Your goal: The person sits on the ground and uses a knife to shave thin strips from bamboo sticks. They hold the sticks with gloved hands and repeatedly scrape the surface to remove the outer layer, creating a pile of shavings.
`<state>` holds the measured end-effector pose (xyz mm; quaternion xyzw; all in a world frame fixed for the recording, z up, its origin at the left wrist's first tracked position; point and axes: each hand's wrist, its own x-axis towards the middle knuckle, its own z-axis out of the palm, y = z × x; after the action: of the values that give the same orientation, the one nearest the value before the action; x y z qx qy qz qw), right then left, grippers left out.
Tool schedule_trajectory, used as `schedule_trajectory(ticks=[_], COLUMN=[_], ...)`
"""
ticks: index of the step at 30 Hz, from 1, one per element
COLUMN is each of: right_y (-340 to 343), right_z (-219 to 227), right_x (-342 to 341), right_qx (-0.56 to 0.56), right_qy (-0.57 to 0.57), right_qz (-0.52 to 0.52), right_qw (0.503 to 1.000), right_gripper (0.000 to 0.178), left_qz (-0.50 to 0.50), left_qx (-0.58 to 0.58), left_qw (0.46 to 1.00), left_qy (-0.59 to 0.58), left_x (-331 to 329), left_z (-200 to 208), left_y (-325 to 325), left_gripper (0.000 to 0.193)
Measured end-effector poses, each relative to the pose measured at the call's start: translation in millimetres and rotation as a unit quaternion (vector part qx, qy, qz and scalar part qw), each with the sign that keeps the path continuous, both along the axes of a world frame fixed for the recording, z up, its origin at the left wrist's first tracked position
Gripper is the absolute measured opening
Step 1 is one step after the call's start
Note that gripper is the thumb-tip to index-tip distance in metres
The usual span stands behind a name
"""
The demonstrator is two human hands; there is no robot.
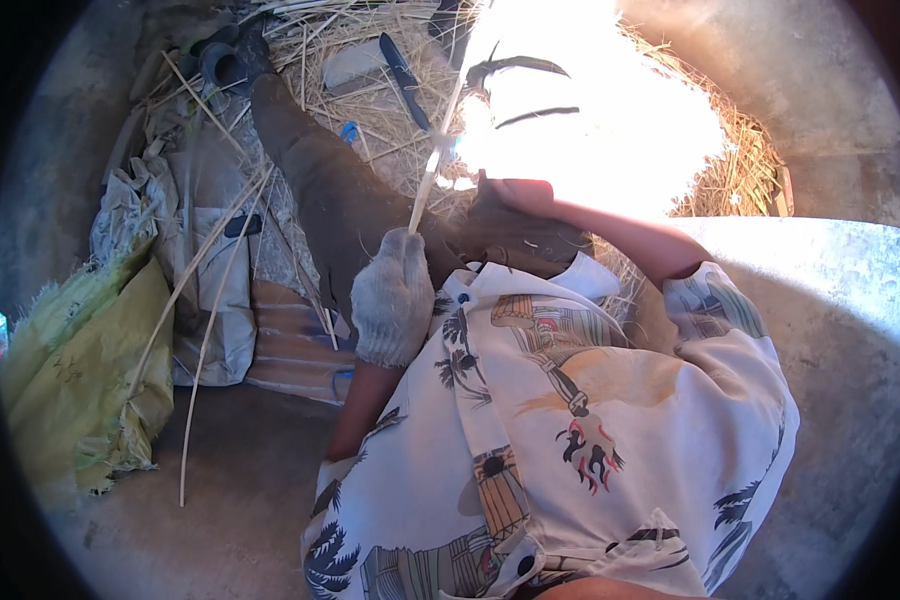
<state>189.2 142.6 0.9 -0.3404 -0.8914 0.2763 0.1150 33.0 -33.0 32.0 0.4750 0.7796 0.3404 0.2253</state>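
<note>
My left hand [394, 298], in a whitish knitted glove, is closed round the lower end of a long pale split strip [430, 176]. The strip, which looks like bamboo or cane, slants up and away past my knees. My bare right hand [523, 196] is curled above my dark-trousered right leg, to the right of the strip. A small dark piece shows at its fingers, but glare hides what it holds. Beyond the strip a dark flat blade [405, 82] lies on the straw. A dark curved blade [518, 66] shows in the bright sunlit patch.
Loose straw [300, 50] covers the floor ahead, with a grey block [353, 67] on it. At the left lie a yellow-green woven sack [100, 340], whitish cloth [228, 330] and several long thin strips [210, 310]. A concrete wall [800, 70] curves around the far side.
</note>
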Motion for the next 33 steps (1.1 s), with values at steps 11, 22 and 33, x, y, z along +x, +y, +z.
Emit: schedule_trajectory(ticks=[11,22,33], right_y=[-4,17,5], right_z=[19,24,19], right_x=[2,-31,-9], right_qx=[-0.009,-0.013,0.083], right_qy=[0.179,0.273,0.339], right_qz=[-0.037,-0.038,-0.126], right_qw=[0.983,0.961,0.929], right_gripper=[0.033,0.029,0.029], left_qz=[-0.008,0.054,0.171], left_qx=[-0.013,0.494,0.335], left_qw=[0.993,0.825,0.843], left_qy=[-0.114,-0.270,-0.384], left_x=[-20,-114,20], left_z=[6,151,19], left_y=[-4,81,138], left_gripper=[0.017,0.023,0.020])
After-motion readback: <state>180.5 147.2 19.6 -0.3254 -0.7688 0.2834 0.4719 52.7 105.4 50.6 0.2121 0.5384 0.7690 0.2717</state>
